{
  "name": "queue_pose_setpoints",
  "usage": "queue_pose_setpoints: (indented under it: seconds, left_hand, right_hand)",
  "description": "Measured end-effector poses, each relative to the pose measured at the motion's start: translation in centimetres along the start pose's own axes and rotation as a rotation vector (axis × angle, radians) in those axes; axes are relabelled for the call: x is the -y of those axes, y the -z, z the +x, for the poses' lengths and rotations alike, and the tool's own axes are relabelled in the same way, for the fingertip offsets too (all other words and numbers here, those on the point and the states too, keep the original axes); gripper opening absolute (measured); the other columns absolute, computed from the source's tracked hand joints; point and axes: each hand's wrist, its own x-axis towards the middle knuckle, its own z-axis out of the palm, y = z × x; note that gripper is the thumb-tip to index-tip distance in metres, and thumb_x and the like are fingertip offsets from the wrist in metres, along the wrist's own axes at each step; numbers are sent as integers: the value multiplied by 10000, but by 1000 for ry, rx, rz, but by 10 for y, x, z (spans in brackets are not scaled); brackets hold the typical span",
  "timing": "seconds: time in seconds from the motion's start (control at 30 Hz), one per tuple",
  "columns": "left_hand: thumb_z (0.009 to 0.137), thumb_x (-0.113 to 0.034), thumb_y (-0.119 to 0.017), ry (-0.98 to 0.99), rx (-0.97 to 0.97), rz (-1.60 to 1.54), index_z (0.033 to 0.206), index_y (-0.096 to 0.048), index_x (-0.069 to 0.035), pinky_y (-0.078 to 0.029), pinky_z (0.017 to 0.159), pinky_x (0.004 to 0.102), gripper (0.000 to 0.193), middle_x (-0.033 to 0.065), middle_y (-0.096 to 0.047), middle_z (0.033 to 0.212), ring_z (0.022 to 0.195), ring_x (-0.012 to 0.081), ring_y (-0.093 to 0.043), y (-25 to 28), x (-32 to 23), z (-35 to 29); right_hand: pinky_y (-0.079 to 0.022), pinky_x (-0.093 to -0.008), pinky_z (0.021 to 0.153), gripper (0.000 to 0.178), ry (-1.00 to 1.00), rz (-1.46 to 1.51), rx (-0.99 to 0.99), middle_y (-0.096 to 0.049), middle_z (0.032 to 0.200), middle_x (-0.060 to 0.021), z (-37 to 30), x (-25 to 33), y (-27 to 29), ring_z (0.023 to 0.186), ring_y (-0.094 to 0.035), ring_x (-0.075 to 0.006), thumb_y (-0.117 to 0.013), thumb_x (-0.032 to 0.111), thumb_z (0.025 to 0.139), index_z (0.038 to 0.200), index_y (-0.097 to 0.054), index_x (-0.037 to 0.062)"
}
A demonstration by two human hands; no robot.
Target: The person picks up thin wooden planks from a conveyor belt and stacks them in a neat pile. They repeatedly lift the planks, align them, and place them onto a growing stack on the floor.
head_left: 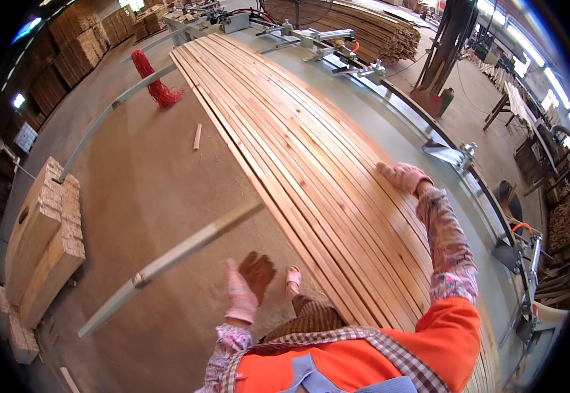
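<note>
Long, narrow wooden strips (304, 177) lie side by side in a wide band, running from close to my body to the far end of the machine bed. My right hand (404, 178), in a pink glove, rests on the strips near their right edge, its fingers stretched out to the left. Off the left side of the band, my left hand (251, 286) hangs over the floor in a pink glove with a brown palm. Its fingers are apart and nothing is in them.
Metal support bars (167, 262) reach out on the left, one with a red bundle of strings (157, 82). Stacked timber blocks (45, 242) stand at left. Clamps (452, 155) line the grey machine bed (422, 157) at right. A loose stick (197, 136) lies on the floor.
</note>
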Motion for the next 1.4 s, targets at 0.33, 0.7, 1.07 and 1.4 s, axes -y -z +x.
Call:
queue_pose_setpoints:
  seconds: [0.33, 0.7, 1.07, 1.4]
  left_hand:
    - [1008, -483, -468, 250, -7, -63, 1296, -592, -97, -526, 970, 458, 497, 122, -642, 1280, 1125, 303, -625, -104, 12, 121]
    - [1011, -525, -417, 344, 77, -201, 1334, -563, -112, -514, 968, 472, 544, 130, -607, 1329, 1159, 331, -595, -76, 26, 126]
    - [1012, -514, -387, 479, -48, -149, 1367, -544, -126, -472, 1024, 501, 548, 129, -576, 1377, 1214, 347, -557, -14, -35, 65]
    - [1013, -504, -360, 531, -187, -137, 1396, -528, -140, -435, 1075, 527, 554, 129, -548, 1421, 1265, 361, -524, -20, -44, 51]
  right_hand:
    - [-482, -472, 875, 635, 35, 204, -212, -690, 923, -235, 72, 99, -6, 964, -636, -420, -433, 604, 975, 932, -708, 33]
    - [-481, -464, 910, 593, -11, -77, -315, -690, 1011, -212, 106, 104, -34, 1032, -626, -399, -437, 598, 979, 1008, -676, 55]
    - [-470, -489, 777, 544, 22, 109, -239, -646, 846, -245, 41, 184, -31, 879, -621, -417, -533, 556, 959, 840, -614, 31]
    - [-515, -350, 945, 750, -146, 1526, 404, -714, 1160, -143, 45, 97, -51, 1040, -665, -219, -426, 656, 990, 1181, -687, -20]
